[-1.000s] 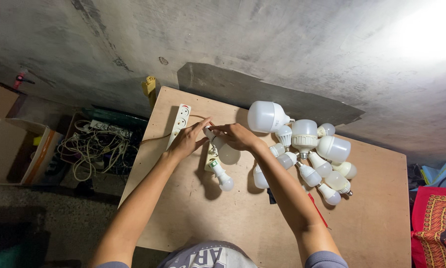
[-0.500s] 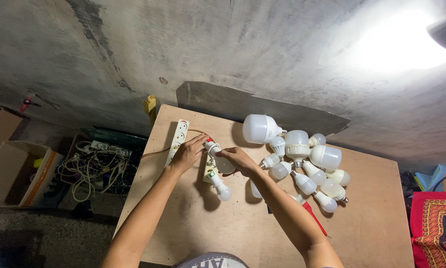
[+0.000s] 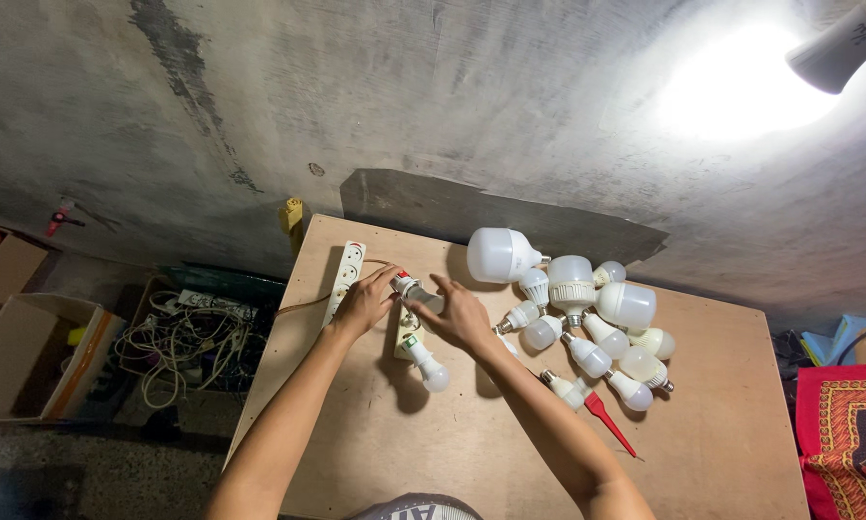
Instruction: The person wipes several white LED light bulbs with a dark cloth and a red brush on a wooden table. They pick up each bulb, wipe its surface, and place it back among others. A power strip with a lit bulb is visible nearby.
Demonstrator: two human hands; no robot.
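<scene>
My left hand point(image 3: 363, 304) and my right hand point(image 3: 458, 315) meet over the wooden table point(image 3: 471, 453), both with fingers closed on a small light bulb point(image 3: 413, 289) that has a red-and-white base. Just below it lies a small white socket block point(image 3: 409, 337) with another white bulb point(image 3: 432, 373) plugged in. A white power strip point(image 3: 344, 274) lies next to my left hand. To the right of my right hand is a pile of several white bulbs point(image 3: 587, 318), the largest point(image 3: 500, 254) at the back.
A red-handled screwdriver point(image 3: 610, 418) lies in front of the bulb pile. A lit lamp point(image 3: 842, 48) hangs at the top right before a grey concrete wall. On the floor to the left are a cardboard box point(image 3: 28, 356) and a crate of tangled cables point(image 3: 182, 337).
The view has tilted upward, bringing the lit lamp into sight. Both hands stay together on the small bulb above the socket block.
</scene>
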